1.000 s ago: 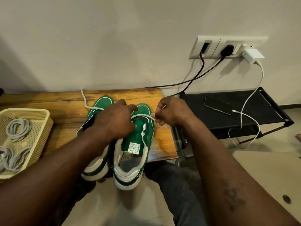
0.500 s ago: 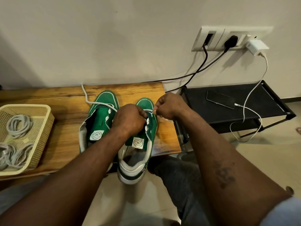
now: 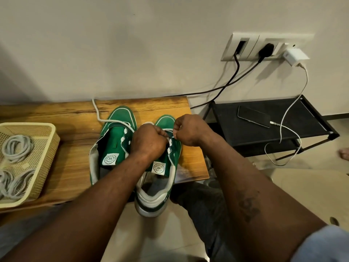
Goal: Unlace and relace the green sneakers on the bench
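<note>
Against the wall (image 3: 132, 53): wooden table (image 3: 75, 133) on tiled floor (image 3: 302, 186).
Green sneakers (image 3: 113, 146): set side by side on table, toes pointed wallward.
Right grip (image 3: 190, 129): lace (image 3: 171, 137) pinched.
Left grip (image 3: 149, 142): curled at eyelets, hold unclear.

Bare wood on the table (image 3: 75, 133) leaves room between the basket (image 3: 49, 152) at the left and the green sneakers (image 3: 115, 144) in the middle. The wall (image 3: 132, 53) stands close behind them. A loose lace (image 3: 95, 110) lies across the wood there. At the right, black cords (image 3: 237, 67) cross the gap to the black shelf (image 3: 245, 135).
</note>
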Demonstrator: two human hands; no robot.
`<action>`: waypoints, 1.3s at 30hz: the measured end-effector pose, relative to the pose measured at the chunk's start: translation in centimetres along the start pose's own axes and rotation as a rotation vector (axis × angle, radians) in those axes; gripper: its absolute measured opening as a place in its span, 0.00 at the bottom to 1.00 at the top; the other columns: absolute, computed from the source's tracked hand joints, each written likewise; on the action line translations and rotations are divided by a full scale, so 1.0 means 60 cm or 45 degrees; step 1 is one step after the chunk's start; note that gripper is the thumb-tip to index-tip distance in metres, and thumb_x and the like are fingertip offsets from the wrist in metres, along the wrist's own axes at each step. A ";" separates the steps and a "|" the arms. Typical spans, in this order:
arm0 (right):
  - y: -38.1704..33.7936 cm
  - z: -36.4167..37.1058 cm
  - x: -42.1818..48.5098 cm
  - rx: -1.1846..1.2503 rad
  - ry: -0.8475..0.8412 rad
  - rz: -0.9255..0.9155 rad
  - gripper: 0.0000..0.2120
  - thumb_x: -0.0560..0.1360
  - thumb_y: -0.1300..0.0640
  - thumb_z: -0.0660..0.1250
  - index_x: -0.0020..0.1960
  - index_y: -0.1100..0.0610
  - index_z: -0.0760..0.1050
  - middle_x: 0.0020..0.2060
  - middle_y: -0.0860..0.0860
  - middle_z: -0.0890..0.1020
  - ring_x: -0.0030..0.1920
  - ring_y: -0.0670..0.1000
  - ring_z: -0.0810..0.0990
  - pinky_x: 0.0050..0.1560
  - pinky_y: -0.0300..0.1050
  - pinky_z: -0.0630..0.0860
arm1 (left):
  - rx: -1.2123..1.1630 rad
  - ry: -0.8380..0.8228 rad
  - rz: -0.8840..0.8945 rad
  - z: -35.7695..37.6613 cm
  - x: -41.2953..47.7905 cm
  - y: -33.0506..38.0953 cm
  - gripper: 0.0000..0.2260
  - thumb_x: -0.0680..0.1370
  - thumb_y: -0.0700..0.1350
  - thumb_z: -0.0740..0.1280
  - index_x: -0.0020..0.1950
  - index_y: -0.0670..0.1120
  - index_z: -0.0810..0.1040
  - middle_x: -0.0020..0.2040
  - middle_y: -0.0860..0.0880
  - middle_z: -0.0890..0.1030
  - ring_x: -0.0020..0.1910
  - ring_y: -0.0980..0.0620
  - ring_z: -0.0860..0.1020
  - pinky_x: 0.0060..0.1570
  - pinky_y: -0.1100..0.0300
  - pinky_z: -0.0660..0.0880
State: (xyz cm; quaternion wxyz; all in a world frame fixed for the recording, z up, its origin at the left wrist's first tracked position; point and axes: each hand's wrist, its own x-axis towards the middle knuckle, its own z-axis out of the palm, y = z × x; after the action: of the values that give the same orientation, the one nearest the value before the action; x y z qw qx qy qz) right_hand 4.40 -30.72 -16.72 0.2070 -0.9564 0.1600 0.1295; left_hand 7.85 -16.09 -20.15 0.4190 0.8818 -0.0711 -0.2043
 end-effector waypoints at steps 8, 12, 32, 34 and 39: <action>0.004 0.005 0.000 0.125 0.055 0.041 0.04 0.77 0.60 0.70 0.51 0.55 0.81 0.49 0.53 0.84 0.50 0.55 0.82 0.52 0.53 0.83 | -0.299 -0.089 -0.126 -0.001 -0.007 0.003 0.15 0.76 0.31 0.71 0.42 0.51 0.88 0.44 0.50 0.88 0.43 0.46 0.86 0.45 0.48 0.86; 0.005 0.006 0.003 0.145 0.107 0.048 0.05 0.76 0.61 0.70 0.52 0.55 0.79 0.48 0.53 0.83 0.48 0.55 0.82 0.49 0.53 0.84 | 0.236 0.122 0.143 0.007 0.002 -0.013 0.07 0.76 0.42 0.74 0.43 0.55 0.84 0.52 0.48 0.80 0.47 0.45 0.82 0.51 0.50 0.82; -0.002 0.014 0.019 -0.069 0.139 0.041 0.02 0.76 0.56 0.69 0.46 0.50 0.77 0.44 0.51 0.81 0.46 0.54 0.80 0.43 0.47 0.79 | 0.471 0.260 0.356 0.025 0.013 -0.029 0.04 0.74 0.51 0.76 0.48 0.58 0.88 0.51 0.48 0.82 0.50 0.43 0.81 0.48 0.46 0.83; -0.002 0.016 0.019 -0.072 0.192 0.065 0.02 0.76 0.56 0.70 0.48 0.52 0.79 0.44 0.52 0.82 0.47 0.55 0.81 0.45 0.49 0.81 | 0.471 0.242 0.356 0.024 0.017 -0.030 0.04 0.74 0.53 0.75 0.47 0.59 0.88 0.50 0.50 0.83 0.49 0.44 0.82 0.46 0.47 0.83; -0.004 0.020 0.019 -0.052 0.224 0.069 0.04 0.74 0.60 0.69 0.49 0.53 0.79 0.45 0.52 0.82 0.48 0.56 0.80 0.45 0.49 0.80 | 0.481 0.273 0.365 0.026 0.015 -0.031 0.04 0.75 0.51 0.77 0.48 0.57 0.89 0.51 0.48 0.83 0.49 0.44 0.81 0.46 0.48 0.83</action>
State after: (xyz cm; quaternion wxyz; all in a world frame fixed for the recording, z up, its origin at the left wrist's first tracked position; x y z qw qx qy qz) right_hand 5.35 -30.27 -18.03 0.1689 -0.9635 0.2007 0.0539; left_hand 7.93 -16.28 -22.76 0.2768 0.9419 -0.1875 -0.0312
